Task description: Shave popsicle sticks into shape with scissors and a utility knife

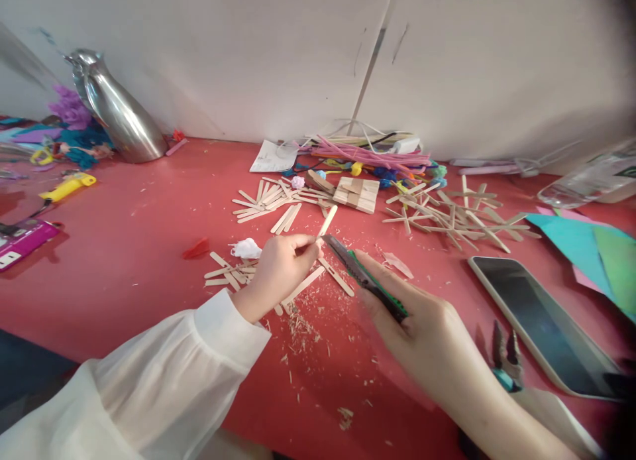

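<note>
Between the thumb and fingers of my left hand [285,264] is a wooden craft stick [328,220], its far end pointing up and away. My right hand [422,321] is closed around a utility knife [372,287] with a green and black body. The knife's blade end meets the stick close to my left fingertips; whether it cuts into the wood I cannot tell. Beneath my hands lie loose craft sticks [336,278] and many wood shavings [304,327]. More sticks [231,273] lie beside my left wrist, partly hidden by it.
On the red table [149,215] stands a steel jug [119,112]. Behind my hands are a bundle of sticks [365,195], crossed sticks [447,211] and pink pipe cleaners [368,154]. A phone [536,321] and pliers [507,354] lie right; a yellow glue gun [69,188] lies left.
</note>
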`<state>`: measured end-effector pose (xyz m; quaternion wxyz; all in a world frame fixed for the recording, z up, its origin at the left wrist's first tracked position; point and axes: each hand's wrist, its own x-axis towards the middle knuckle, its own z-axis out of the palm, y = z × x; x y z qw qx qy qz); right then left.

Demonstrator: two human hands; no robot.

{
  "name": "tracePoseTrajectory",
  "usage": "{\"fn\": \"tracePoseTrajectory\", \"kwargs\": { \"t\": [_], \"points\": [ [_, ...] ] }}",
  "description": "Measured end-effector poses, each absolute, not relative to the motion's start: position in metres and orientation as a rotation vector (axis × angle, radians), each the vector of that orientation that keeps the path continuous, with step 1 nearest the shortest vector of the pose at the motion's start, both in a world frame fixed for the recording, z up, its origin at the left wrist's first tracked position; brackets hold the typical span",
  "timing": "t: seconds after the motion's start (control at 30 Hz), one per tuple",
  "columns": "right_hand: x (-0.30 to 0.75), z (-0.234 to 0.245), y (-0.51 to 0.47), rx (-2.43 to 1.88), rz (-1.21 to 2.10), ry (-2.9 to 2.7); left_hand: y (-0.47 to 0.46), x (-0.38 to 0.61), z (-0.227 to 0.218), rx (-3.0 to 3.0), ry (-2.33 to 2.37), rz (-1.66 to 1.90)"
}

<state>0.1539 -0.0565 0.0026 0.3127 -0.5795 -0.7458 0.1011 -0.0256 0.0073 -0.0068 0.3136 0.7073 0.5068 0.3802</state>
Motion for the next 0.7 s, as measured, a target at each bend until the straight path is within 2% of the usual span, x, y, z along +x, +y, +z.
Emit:
{"fn": "tracePoseTrajectory", "kwargs": {
  "t": [0.23, 0.53, 0.6, 0.7],
  "points": [
    [0.1537, 0.0044, -0.056, -1.523, 0.301, -2.02, 0.0062, -0.0254, -0.0049, 2.014, 1.372, 0.941],
    [0.1471, 0.0062, -0.0586, -1.402, -0.418, -2.148, 0.0047, -0.0237, -0.0039, 2.087, 1.399, 0.948],
    [0.1477, 0.0049, -0.0587, -1.433, -0.422, -2.145, 0.0052, -0.0245, -0.0037, 2.01, 1.35, 0.956],
    [0.1513, 0.0032, -0.0569, -1.484, -0.213, -2.086, 0.0078, -0.0258, -0.003, 1.796, 1.254, 0.93]
  ]
}}
